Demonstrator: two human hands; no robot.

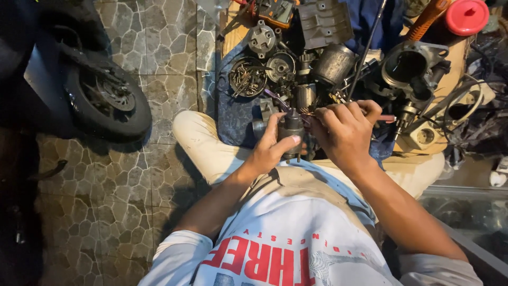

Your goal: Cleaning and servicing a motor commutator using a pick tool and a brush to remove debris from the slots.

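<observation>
Left hand (267, 151) clamps small dark metal cylindrical motor part (291, 130) upright; right hand (344, 130) just beside, pinching thin tool (383, 118) toward its top.

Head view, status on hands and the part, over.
Left hand grips small dark cylindrical metal motor part. Right hand holds thin tool at its top. Metal parts crowd beyond.

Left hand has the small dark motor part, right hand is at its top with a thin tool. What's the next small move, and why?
Probably keep the left hand steady and work the thin tool a little further in. The right hand pinches it at the top of the dark cylindrical part, where copper-coloured wires show.
</observation>
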